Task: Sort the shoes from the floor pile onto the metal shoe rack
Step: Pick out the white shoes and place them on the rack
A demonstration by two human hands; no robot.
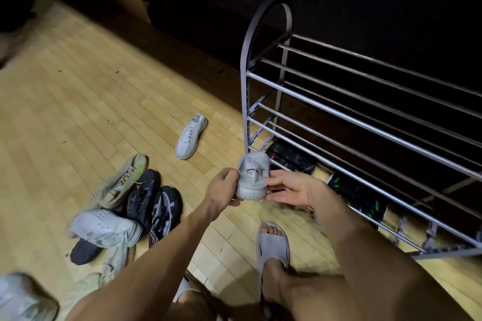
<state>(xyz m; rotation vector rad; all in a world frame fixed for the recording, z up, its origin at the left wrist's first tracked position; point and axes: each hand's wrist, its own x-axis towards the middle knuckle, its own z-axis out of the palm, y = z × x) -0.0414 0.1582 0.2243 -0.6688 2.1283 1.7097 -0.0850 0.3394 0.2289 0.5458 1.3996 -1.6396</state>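
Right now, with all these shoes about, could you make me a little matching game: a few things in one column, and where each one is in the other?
Things:
1. grey shoe
2. white sneaker
3. black shoes with green marks
4. grey slide sandal

Places:
A. on the bottom tier of the metal shoe rack
B. worn on the person's foot
C. held between the left hand and the right hand
D. lying alone on the wood floor, left of the rack

Pairs: 1-C, 2-D, 3-A, 4-B
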